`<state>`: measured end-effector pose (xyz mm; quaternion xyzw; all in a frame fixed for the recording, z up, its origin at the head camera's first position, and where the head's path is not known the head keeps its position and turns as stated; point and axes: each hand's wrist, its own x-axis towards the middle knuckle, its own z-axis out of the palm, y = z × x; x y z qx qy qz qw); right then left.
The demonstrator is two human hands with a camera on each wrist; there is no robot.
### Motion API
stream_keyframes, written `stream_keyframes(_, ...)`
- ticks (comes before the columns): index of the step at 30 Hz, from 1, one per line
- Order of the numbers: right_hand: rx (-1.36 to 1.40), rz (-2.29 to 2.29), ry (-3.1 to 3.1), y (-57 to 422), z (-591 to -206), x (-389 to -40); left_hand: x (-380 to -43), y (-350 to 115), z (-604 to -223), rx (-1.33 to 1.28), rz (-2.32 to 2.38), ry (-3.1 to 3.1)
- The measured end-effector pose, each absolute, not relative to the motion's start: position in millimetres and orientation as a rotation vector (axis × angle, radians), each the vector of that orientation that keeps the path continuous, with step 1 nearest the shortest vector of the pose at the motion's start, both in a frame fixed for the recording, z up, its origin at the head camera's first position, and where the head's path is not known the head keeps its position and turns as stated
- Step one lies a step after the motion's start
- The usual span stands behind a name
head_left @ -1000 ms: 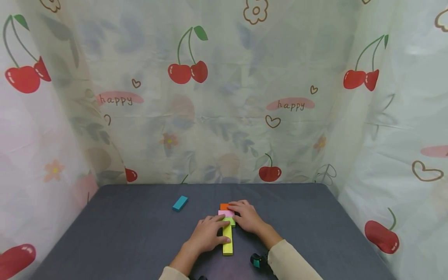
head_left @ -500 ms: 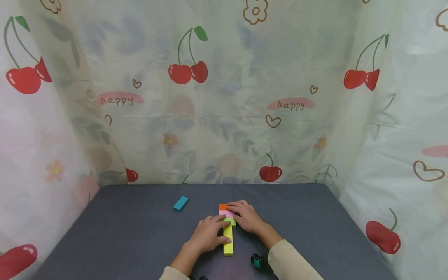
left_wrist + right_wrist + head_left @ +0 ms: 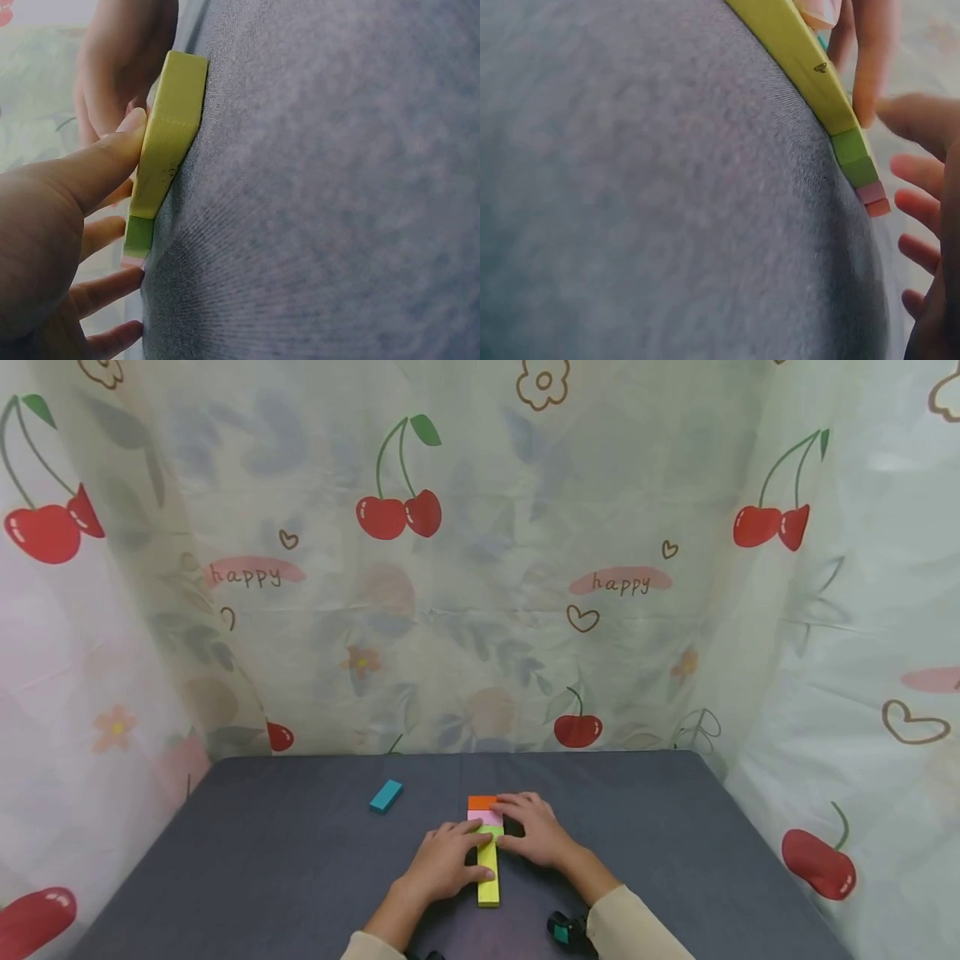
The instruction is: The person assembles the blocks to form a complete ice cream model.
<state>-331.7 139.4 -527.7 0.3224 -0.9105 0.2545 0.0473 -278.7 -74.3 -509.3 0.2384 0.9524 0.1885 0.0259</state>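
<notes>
Four-coloured wooden blocks lie end to end mid-table: a long yellow block [image 3: 488, 893] nearest, then a green block [image 3: 855, 159], a pink block [image 3: 483, 817] and an orange block [image 3: 481, 802]. My left hand [image 3: 444, 862] lies along their left side, fingers spread. Its thumb rests on the yellow block's top, and its index finger reaches over the green one. To the right, my right hand [image 3: 542, 835] has relaxed, parted fingers beside the green, pink and orange blocks. Whether its fingertips touch them is hard to tell. In the right wrist view, small gaps show around its fingers.
A blue block [image 3: 386, 796] lies alone at the back left of the dark table [image 3: 300, 860]. A patterned curtain [image 3: 480, 685] encloses the table's back and sides. A black wrist device [image 3: 566, 928] sits by the right sleeve.
My right hand has drawn slightly right, away from the blocks, uncovering more of the orange block. The left hand and the blocks look unmoved; the view shifts slightly.
</notes>
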Motion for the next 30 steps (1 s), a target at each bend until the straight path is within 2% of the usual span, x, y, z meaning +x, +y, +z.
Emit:
stream_keyframes(18,1.014,0.662,-2.864,139,-530,-324,-278,-75,-510,0.761,0.575,2.960)
stream_keyframes(30,0.994,0.681,-2.876,139,-530,-325,-284,-91,-502,0.703,0.799,2.872)
